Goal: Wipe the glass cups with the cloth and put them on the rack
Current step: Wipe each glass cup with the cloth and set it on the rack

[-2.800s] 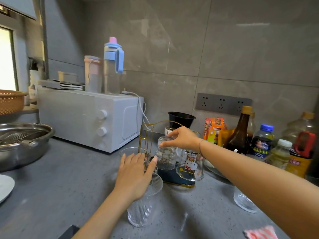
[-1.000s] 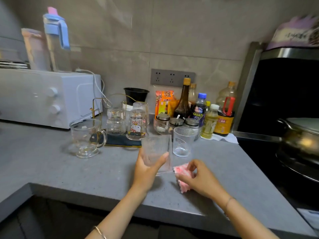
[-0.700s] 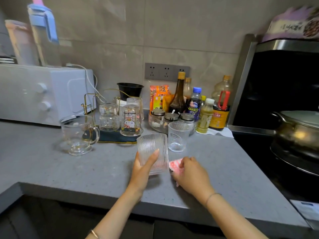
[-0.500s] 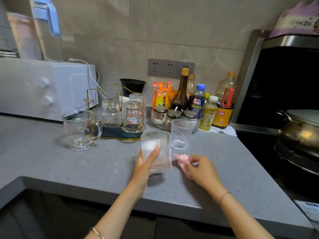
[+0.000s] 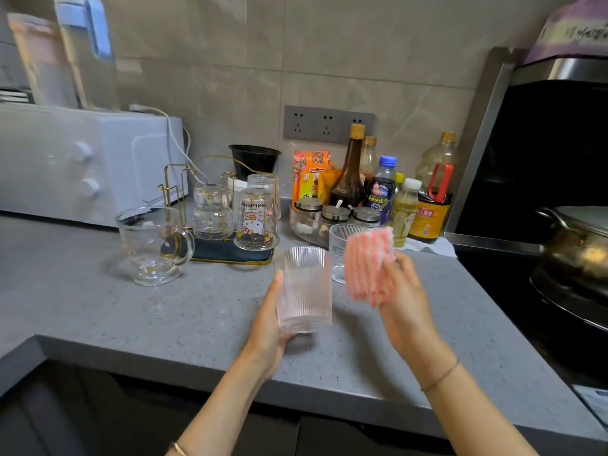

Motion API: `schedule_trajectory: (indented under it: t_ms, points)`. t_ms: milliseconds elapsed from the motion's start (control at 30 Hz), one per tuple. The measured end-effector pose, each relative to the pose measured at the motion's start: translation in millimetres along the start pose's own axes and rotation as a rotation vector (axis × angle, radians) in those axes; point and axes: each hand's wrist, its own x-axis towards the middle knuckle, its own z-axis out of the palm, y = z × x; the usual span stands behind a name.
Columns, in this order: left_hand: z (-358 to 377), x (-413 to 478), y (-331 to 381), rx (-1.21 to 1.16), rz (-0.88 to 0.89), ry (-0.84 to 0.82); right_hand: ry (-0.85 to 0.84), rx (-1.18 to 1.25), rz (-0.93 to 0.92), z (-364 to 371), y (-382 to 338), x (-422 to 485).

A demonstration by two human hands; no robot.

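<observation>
My left hand grips a ribbed glass cup upright, lifted just above the grey counter. My right hand holds a pink-and-white striped cloth up in the air, just right of the cup and apart from it. Behind them a second clear cup stands on the counter. A handled glass mug stands at the left. The gold wire rack on a dark tray carries three inverted glasses, one with a cartoon cat print.
A white oven with a cable fills the back left. Sauce bottles, spice jars and snack packets crowd the back wall. A stove with a metal pot lies at the right. The counter's front edge runs below my hands.
My right hand has picked the cloth off the counter and raised it beside the cup. My left hand keeps its hold on the ribbed cup, now slightly higher.
</observation>
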Motion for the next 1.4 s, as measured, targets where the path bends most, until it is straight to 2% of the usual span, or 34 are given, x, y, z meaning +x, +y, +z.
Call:
schedule_trajectory:
  t_ms: [67,200,267,333,433,600,800,1033,1267,1400]
  points:
    - [0,2,-1,0.014,-0.012,-0.008,-0.161,-0.066,-0.158,16,1,-15]
    - [1,4,-2,-0.007,-0.031,0.009,-0.413,-0.252,-0.234,37,29,-32]
    - [1,5,0,-0.021,-0.026,0.022,-0.394,-0.189,-0.237,43,34,-33]
    - [0,5,0,-0.005,-0.011,0.037,-0.298,-0.113,-0.271,48,35,-30]
    - [5,0,-1,0.017,0.019,0.055,-0.201,-0.244,-0.372,56,41,-26]
    - [13,-5,-4,-0.023,0.103,0.099,-0.191,-0.461,-0.415,57,41,-20]
    - [31,-18,23,0.019,0.196,0.066,-0.288,-0.481,-0.604,45,26,-36]
    - [47,-36,61,0.016,0.249,0.026,-0.405,-0.780,-0.911,28,21,-62]
    - [63,-53,57,0.065,0.294,-0.049,-0.255,-0.795,-0.866,38,-27,-36]
    - [64,-57,58,0.051,0.301,-0.037,-0.298,-0.782,-0.855,39,-37,-35]
